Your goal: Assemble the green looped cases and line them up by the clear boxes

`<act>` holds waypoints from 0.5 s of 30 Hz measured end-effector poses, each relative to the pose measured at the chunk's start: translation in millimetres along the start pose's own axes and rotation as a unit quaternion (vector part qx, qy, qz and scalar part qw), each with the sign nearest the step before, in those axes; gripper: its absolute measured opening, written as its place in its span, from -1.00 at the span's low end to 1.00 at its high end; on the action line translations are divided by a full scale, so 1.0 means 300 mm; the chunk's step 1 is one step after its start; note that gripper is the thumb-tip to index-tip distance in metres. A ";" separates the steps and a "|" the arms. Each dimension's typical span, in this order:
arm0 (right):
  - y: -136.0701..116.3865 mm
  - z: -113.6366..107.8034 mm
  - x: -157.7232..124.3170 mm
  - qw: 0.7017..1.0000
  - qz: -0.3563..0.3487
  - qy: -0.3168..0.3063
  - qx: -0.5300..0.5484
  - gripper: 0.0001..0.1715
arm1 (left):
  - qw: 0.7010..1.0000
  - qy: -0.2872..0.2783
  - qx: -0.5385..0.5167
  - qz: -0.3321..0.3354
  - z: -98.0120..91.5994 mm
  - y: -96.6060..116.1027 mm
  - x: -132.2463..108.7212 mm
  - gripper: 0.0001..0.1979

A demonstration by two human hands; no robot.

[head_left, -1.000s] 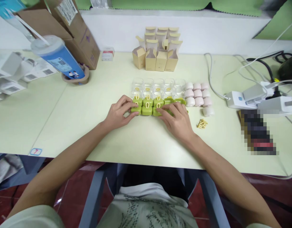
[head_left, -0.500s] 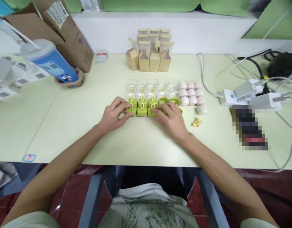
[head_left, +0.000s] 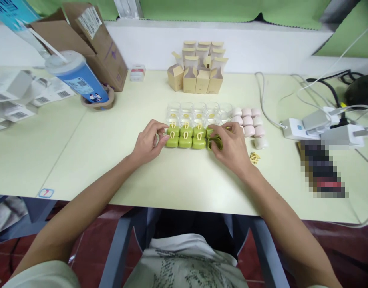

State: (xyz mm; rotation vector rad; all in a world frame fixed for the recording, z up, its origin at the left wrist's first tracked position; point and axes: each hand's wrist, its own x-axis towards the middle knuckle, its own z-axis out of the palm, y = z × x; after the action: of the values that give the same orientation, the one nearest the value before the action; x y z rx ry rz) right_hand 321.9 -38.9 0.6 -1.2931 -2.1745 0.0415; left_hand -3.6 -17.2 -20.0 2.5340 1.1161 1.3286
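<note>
Two rows of green cases [head_left: 185, 142] with yellow loops lie on the table. My left hand [head_left: 150, 142] touches the left end of the rows, thumb and fingers apart, holding nothing. Over the right end is my right hand [head_left: 230, 146], its fingers spread on open green cases [head_left: 214, 143] that it partly covers. Behind them stand clear plastic pieces [head_left: 199, 112] with yellow marks. Pink and white rounded pieces [head_left: 247, 121] sit to the right, near a small pile of yellow loops [head_left: 254, 158].
Small cardboard boxes [head_left: 202, 78] stand open by the wall. A blue cup [head_left: 84, 84], a large carton [head_left: 113, 60] and white boxes [head_left: 17, 90] are at the left. Right are a power strip [head_left: 291, 129], cables and a blurred dark object [head_left: 323, 168].
My right hand has moved right, off the third column of green cases and onto the open ones. My left hand stays at the left end. The view has shifted slightly.
</note>
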 end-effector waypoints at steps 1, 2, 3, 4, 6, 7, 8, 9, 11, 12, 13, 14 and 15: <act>-0.001 0.001 0.002 1.000 -0.002 -0.003 -0.001 -0.44 | 1.000 0.000 0.000 0.000 0.000 0.001 0.000 -0.78; -0.001 0.002 0.004 1.000 -0.006 -0.005 -0.001 -0.45 | 1.000 0.001 -0.001 0.001 0.000 0.002 0.001 -0.79; 0.000 0.001 0.006 1.000 -0.012 -0.009 0.002 -0.46 | 1.000 0.003 0.000 0.001 0.000 0.002 0.002 -0.79; 0.000 -0.001 0.006 1.000 -0.018 -0.014 0.006 -0.47 | 1.000 0.004 0.000 0.002 -0.001 0.003 0.003 -0.79; -0.002 -0.009 0.003 0.999 -0.031 -0.033 0.013 -0.49 | 1.000 0.003 -0.001 0.005 -0.003 0.004 0.005 -0.80; -0.006 -0.015 0.000 0.998 -0.036 -0.043 0.014 -0.49 | 1.000 0.003 -0.001 0.007 -0.005 0.005 0.006 -0.80; -0.011 -0.023 -0.006 0.998 -0.041 -0.052 0.015 -0.49 | 1.000 0.003 -0.001 0.007 -0.007 0.005 0.006 -0.80; -0.018 -0.032 -0.013 0.997 -0.046 -0.060 0.013 -0.47 | 1.000 0.004 0.000 0.007 -0.008 0.005 0.006 -0.79; -0.037 -0.053 -0.030 0.996 -0.057 -0.072 0.000 -0.42 | 1.000 0.010 0.003 0.006 -0.011 0.006 0.005 -0.80; -0.047 -0.064 -0.040 0.995 -0.065 -0.079 -0.009 -0.40 | 1.000 0.015 0.006 0.007 -0.013 0.008 0.004 -0.80; -0.057 -0.075 -0.050 0.993 -0.077 -0.086 -0.018 -0.38 | 1.000 0.021 0.008 0.009 -0.015 0.010 0.003 -0.81; -0.068 -0.085 -0.059 0.991 -0.090 -0.093 -0.025 -0.37 | 0.999 0.028 0.011 0.015 -0.017 0.014 0.003 -0.82; -0.079 -0.092 -0.068 0.989 -0.105 -0.099 -0.030 -0.37 | 0.999 0.036 0.015 0.021 -0.018 0.018 0.002 -0.83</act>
State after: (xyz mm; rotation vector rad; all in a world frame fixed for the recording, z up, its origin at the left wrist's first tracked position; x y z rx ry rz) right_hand 324.3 -75.4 21.1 -1.1264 -2.4888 0.0223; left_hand -4.3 -22.1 -14.1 2.5641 1.1098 1.4349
